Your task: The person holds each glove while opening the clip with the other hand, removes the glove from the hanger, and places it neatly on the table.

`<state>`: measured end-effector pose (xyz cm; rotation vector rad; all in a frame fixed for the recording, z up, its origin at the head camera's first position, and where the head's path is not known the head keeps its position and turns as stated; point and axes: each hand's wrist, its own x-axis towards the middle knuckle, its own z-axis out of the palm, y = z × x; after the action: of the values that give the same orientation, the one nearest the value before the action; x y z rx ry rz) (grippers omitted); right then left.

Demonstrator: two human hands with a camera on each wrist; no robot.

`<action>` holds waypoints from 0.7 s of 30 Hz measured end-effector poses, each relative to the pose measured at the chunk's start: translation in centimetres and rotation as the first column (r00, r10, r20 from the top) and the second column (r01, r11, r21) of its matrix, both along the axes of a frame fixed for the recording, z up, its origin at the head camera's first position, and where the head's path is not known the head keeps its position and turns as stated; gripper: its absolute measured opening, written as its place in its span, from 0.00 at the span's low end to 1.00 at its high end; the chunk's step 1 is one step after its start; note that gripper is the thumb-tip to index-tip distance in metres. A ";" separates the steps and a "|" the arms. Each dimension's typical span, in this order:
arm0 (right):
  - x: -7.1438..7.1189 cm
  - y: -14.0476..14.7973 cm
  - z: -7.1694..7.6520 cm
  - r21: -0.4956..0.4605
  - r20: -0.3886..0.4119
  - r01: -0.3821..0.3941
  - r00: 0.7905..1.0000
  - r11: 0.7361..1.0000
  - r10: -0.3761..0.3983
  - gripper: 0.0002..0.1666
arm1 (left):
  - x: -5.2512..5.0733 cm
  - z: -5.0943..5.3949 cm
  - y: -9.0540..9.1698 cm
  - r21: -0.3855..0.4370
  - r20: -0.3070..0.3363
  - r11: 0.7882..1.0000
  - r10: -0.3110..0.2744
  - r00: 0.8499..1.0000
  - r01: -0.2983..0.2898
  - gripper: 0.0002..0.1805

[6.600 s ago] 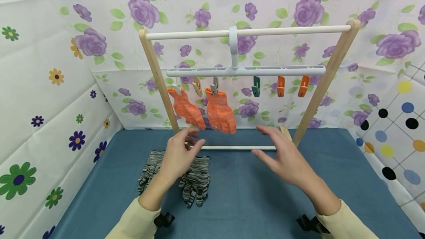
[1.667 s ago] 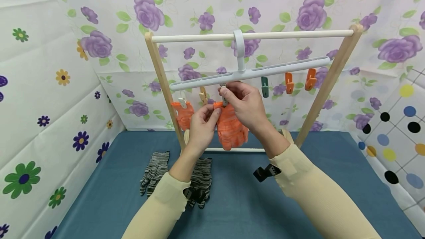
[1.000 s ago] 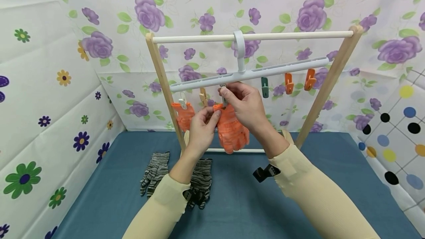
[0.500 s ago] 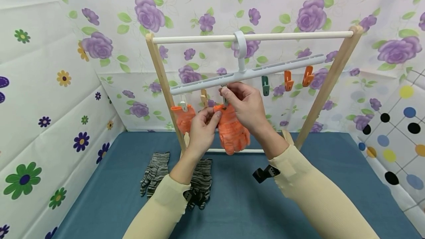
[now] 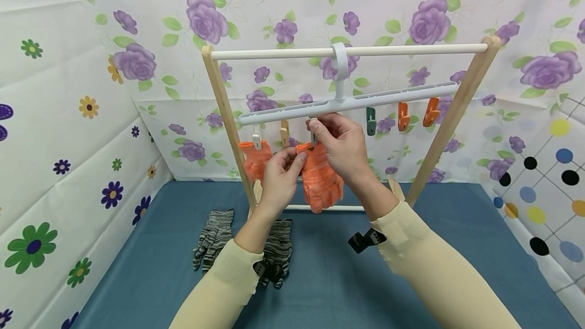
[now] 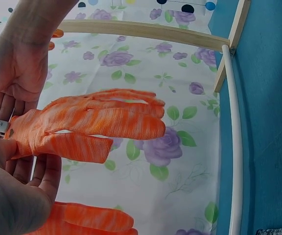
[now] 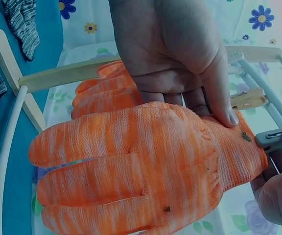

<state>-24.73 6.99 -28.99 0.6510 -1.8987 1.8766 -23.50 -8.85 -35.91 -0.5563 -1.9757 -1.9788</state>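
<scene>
An orange glove (image 5: 321,179) hangs by its cuff from a grey clip (image 5: 314,136) under the light grey hanger (image 5: 384,98). My left hand (image 5: 281,179) pinches the cuff's left edge between thumb and fingers; in the right wrist view the thumb of that left hand (image 7: 175,54) lies on the glove's cuff (image 7: 234,147). My right hand (image 5: 343,143) pinches the grey clip at its top. Another orange glove (image 5: 256,161) hangs at the left from a white clip (image 5: 257,138), partly behind my left hand. The hanger tilts, its left end lower.
A beige clip (image 5: 285,133), a green clip (image 5: 371,121) and two orange clips (image 5: 403,117) hang on the hanger. The wooden rack's white top rod (image 5: 411,50) bears its hook. Two grey striped gloves (image 5: 214,237) lie on the blue cloth (image 5: 329,278), one partly under my left arm.
Since the earliest frame, both hands have risen from below to the right-hand orange glove and its clip, and the hanger has tilted. In the last half second the hanger has shifted slightly right.
</scene>
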 end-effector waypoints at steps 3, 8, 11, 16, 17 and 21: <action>-0.1 0.0 -0.1 -0.012 -0.002 0.005 1.000 1.000 -0.005 0.14 | 0.1 0.0 0.0 0.008 0.001 1.000 -0.005 1.000 0.005 0.12; -0.2 0.1 -0.1 -0.023 -0.009 0.002 1.000 1.000 -0.003 0.14 | 0.1 0.0 0.1 0.008 0.007 1.000 0.002 1.000 -0.002 0.12; -0.2 0.1 -0.2 -0.022 -0.016 0.006 1.000 1.000 -0.007 0.14 | 0.2 0.0 0.2 0.003 0.013 1.000 0.006 1.000 -0.006 0.12; -0.2 0.2 -0.3 -0.030 -0.020 0.009 1.000 0.999 -0.010 0.15 | 0.3 -0.1 0.2 -0.008 0.015 1.000 0.006 1.000 -0.006 0.12; -0.2 0.2 -0.3 -0.033 -0.020 0.008 1.000 0.999 -0.009 0.15 | 0.3 -0.1 0.2 -0.012 0.016 1.000 0.008 1.000 -0.008 0.12; -0.2 0.2 -0.3 -0.045 -0.021 0.001 1.000 0.999 -0.002 0.15 | 0.2 -0.2 0.1 -0.024 0.024 1.000 0.006 1.000 -0.005 0.12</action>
<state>-24.95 7.17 -29.29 0.6521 -1.8374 1.8985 -23.29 -8.70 -36.15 -0.5341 -2.0158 -1.9699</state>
